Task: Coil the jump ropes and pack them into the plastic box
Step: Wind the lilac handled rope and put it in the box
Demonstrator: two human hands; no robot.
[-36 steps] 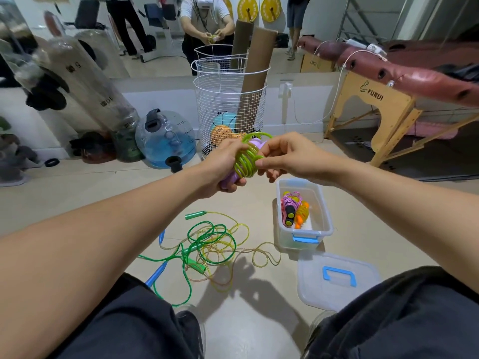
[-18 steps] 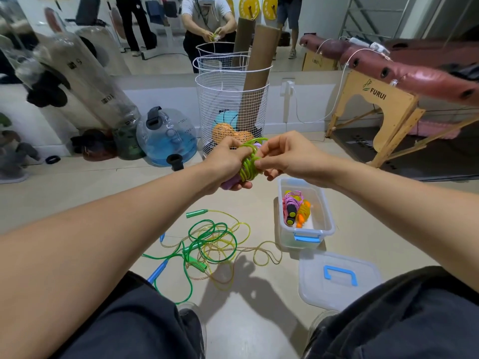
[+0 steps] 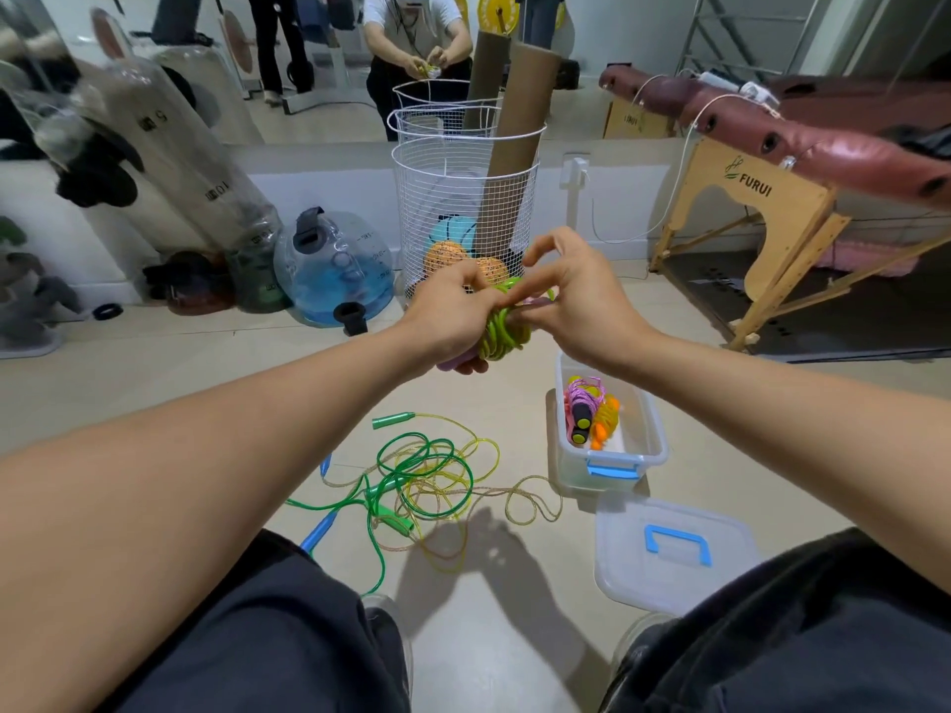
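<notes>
Clamped in my left hand (image 3: 453, 313) with right fingertips (image 3: 520, 313) pinching its top loop, the lime-green coiled jump rope on purple handles (image 3: 499, 334) hangs up-left of the clear plastic box (image 3: 653, 445), nearer my right.

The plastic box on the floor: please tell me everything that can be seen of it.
The plastic box is clear and rectangular, with a blue latch on its near end. It stands open and upright on the pale floor. Inside lie two coiled ropes: a pink one with black handles and an orange one. Its lid, with a blue handle, lies just nearer the camera. Neither hand touches it.
</notes>
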